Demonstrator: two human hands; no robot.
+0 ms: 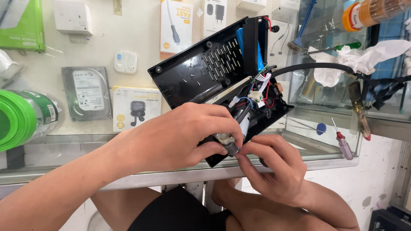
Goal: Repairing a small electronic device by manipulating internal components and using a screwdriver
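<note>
1. Here, the left hand [180,137] lies curled over the near end of an opened black device [231,81]; its thumb and forefinger are pressed together on a small grey metal motor [227,143] at the device's lower edge.
2. The right hand [274,171] comes up from five o'clock; its fingertips [244,155] pinch at the tip of that same motor, touching the left thumb.
3. The device sits on the glass counter [128,145], at the centre of the view; its slotted black lid [205,64] stands tilted open toward eleven o'clock, with a blue part [259,47] at its upper end.
4. Inside, at one o'clock from the hands, red, blue and white wires [261,92] bunch round a small white connector; a black hose [317,66] leaves the case toward three o'clock.
5. A red-handled screwdriver [342,143] lies at three o'clock, well apart from the hands; crumpled white tissue [359,60] sits at two o'clock.
6. A hard drive [87,92] shows under the glass at nine o'clock; a green roll [19,117] lies at the far left.
</note>
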